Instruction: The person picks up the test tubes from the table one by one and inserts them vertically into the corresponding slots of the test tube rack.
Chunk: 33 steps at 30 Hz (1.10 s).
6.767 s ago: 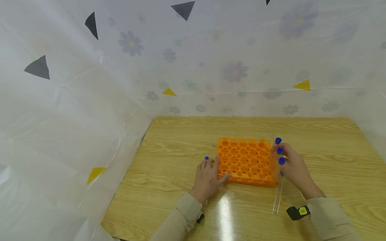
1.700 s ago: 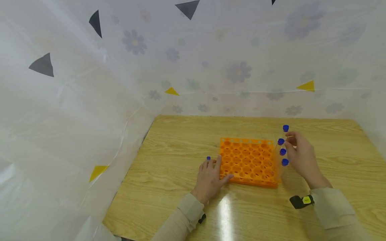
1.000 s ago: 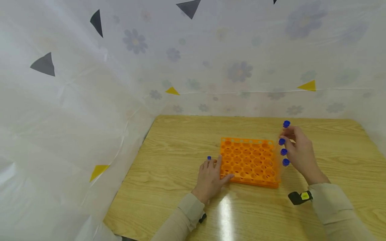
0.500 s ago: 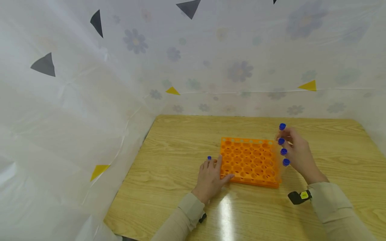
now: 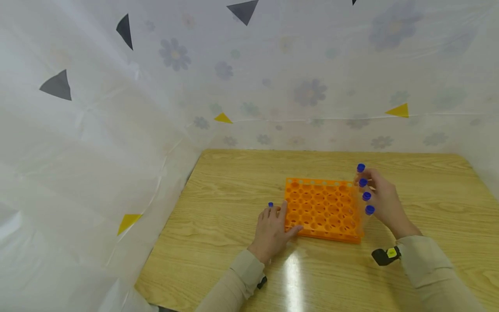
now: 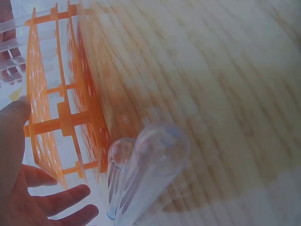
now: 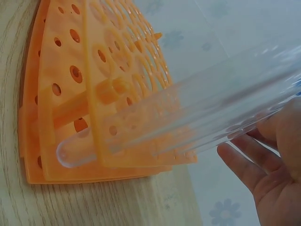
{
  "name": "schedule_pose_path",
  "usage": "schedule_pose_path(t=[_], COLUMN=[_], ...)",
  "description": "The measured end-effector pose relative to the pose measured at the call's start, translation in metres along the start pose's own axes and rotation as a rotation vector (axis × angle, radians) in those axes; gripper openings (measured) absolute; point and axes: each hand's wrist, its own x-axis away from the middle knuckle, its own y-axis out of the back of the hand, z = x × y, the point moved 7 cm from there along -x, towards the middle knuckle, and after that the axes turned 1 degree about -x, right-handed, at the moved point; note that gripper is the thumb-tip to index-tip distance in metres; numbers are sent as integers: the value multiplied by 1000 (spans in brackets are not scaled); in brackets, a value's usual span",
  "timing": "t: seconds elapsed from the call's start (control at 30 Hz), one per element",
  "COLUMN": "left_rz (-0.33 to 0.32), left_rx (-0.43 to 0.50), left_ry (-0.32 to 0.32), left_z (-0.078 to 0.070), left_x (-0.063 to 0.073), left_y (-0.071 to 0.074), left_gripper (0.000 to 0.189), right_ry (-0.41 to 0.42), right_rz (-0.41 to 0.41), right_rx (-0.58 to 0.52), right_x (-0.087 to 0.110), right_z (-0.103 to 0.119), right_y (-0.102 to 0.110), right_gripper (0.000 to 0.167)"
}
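4 tubes (image 5: 366, 196) at rack (image 5: 323, 236) R edge, R hand (image 5: 384, 202) pinching 1, L hand (image 5: 270, 232) relaxed, wide tbl (image 5: 234, 182) margins

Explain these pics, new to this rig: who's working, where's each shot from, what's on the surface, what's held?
No robot, just bare-handed human work. The wide picture is from the head; the close-ups are from the left and right wrists. On the wood-grained table stands an orange rack, with two clear tubes lying beside it. The left hand rests against the rack. The right hand holds a blue-capped tube at the rack's far right corner; three more blue-capped tubes line that side.
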Motion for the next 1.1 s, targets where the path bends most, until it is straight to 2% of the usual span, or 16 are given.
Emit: schedule_pose_path(t=[0.27, 0.63, 1.1], left_rz=[15, 15, 25], left_rx=[6, 0, 6], left_ry=[7, 10, 11], left_z=[0, 1, 1], left_x=[-1, -1, 0], left_y=[-2, -4, -4], left_gripper=[86, 86, 86], right_ry=[8, 4, -33], right_rz=[22, -2, 27], right_rx=[-35, -4, -1], right_x=[2, 2, 4], right_z=[-5, -10, -12], right_y=[-5, -8, -8], right_gripper=[27, 24, 22])
